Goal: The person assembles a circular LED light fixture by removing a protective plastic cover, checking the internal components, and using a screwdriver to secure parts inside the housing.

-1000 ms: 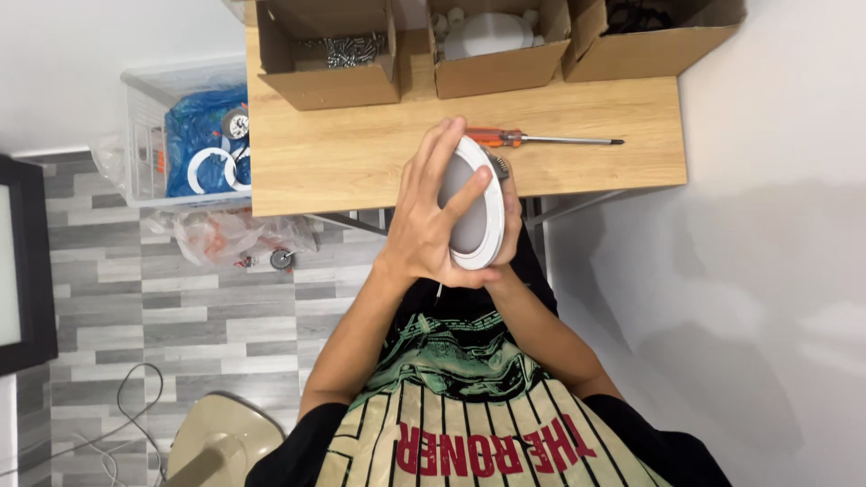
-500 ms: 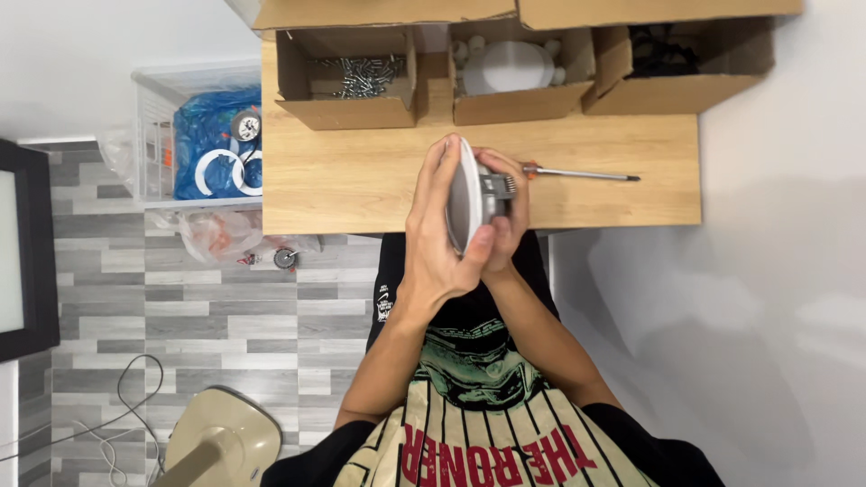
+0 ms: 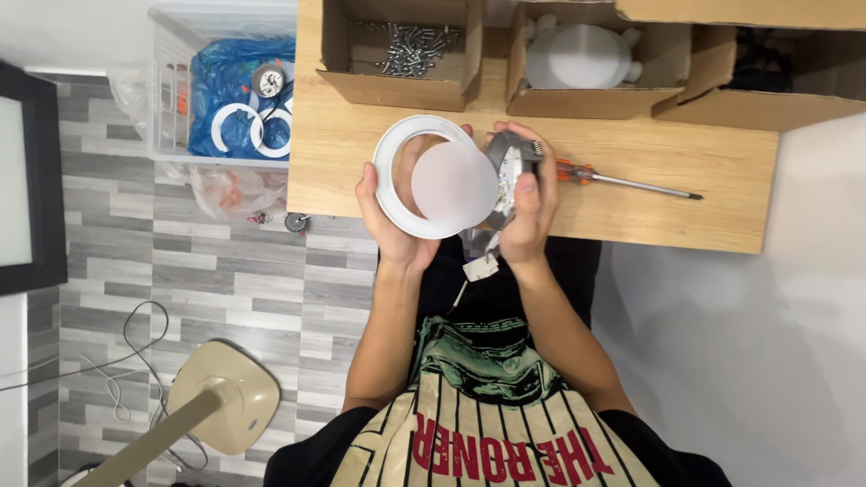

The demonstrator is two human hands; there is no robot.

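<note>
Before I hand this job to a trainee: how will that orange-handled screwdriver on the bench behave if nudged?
The screwdriver is probably stiff, with a thin metal shaft. Its rounded handle may let it roll on the flat wooden bench. It lies near the bench's front edge, so a firm nudge could send it off.

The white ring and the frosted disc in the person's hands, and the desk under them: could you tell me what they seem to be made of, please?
White ring, in the left hand: probably moulded plastic, smooth and matte.
Frosted disc: likely translucent plastic; a thumb shows dimly through it.
Desk: pale wood or wood-look laminate, with visible grain.
</note>
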